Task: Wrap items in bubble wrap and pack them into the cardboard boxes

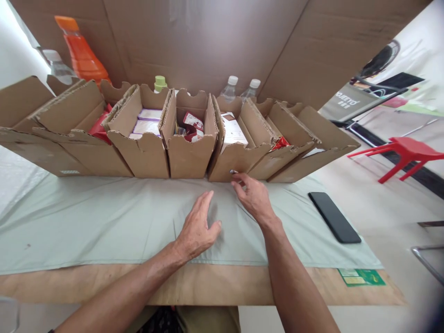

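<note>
My right hand point(254, 194) is closed in a pinch in front of a cardboard box point(225, 167). At its fingertips shows a small whitish-and-dark thing point(233, 171), too small to name, close to the box's front wall. To the left, my left hand point(197, 226) hovers over the pale green cloth point(114, 217), thumb apart from the fingers, holding nothing. A white carton point(233, 129) stands inside the box near my right hand. In the box to its left point(190, 159) lie dark red and white packets point(194, 126).
More cardboard boxes form the row, with purple-edged white packs point(147, 122) and a red packet point(102, 127). Behind stand an orange bottle point(85, 55) and clear bottles point(231, 88). A black phone point(333, 217) and green packet point(360, 277) lie right. Beyond is a red stool point(412, 148).
</note>
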A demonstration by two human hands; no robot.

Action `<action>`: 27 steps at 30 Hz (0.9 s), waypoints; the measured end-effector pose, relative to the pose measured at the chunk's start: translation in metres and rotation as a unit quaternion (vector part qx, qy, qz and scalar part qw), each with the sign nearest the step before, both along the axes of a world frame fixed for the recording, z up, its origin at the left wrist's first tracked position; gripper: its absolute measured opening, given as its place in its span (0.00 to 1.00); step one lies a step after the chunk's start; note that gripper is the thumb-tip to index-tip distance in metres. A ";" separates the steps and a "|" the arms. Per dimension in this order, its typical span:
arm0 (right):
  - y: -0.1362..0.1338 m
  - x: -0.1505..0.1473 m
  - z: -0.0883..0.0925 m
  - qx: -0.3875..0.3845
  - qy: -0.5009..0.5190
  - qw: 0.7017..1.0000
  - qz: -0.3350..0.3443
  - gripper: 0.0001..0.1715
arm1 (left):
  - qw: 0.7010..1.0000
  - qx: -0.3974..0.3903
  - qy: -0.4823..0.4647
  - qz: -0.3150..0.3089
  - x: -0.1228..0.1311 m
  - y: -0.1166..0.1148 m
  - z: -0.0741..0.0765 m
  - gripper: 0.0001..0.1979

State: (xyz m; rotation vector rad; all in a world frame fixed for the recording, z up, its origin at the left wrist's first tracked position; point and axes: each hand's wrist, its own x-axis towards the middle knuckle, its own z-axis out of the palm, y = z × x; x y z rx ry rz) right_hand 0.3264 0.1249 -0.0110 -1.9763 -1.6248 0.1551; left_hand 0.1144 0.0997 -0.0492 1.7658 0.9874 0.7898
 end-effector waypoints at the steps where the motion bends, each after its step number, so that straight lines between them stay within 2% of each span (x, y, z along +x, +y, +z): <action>1: 0.000 -0.001 -0.001 0.006 0.007 1.000 0.008 0.17 | 1.000 0.003 0.000 0.002 0.000 0.000 -0.001 0.39; 7: -0.003 -0.003 -0.002 0.031 0.050 0.998 0.038 0.21 | 1.000 0.003 0.006 -0.003 0.000 0.000 -0.001 0.37; 12: -0.018 -0.015 0.007 0.107 0.084 0.991 -0.002 0.30 | 1.000 0.006 0.009 -0.004 0.000 0.000 -0.001 0.37; 14: -0.024 -0.027 0.018 0.148 0.060 0.987 0.011 0.24 | 1.000 0.019 0.011 -0.004 0.000 0.000 -0.004 0.36; 17: -0.024 -0.052 0.045 0.211 -0.051 0.973 0.081 0.15 | 0.999 0.050 0.008 -0.002 0.003 -0.002 -0.010 0.34; 20: -0.003 -0.081 0.073 0.251 -0.141 0.947 0.142 0.19 | 0.996 0.075 -0.041 0.035 0.005 -0.002 -0.010 0.29; 22: 0.020 -0.097 0.085 0.232 -0.181 0.941 0.166 0.25 | 0.990 0.086 -0.081 0.073 0.004 0.002 -0.005 0.23; 24: 0.043 -0.108 0.089 0.190 -0.224 0.941 0.167 0.25 | 0.982 0.098 -0.108 0.116 -0.001 0.009 0.002 0.17; 27: 0.064 -0.117 0.089 0.145 -0.262 0.944 0.137 0.18 | 0.963 0.132 -0.138 0.191 -0.015 0.019 0.018 0.13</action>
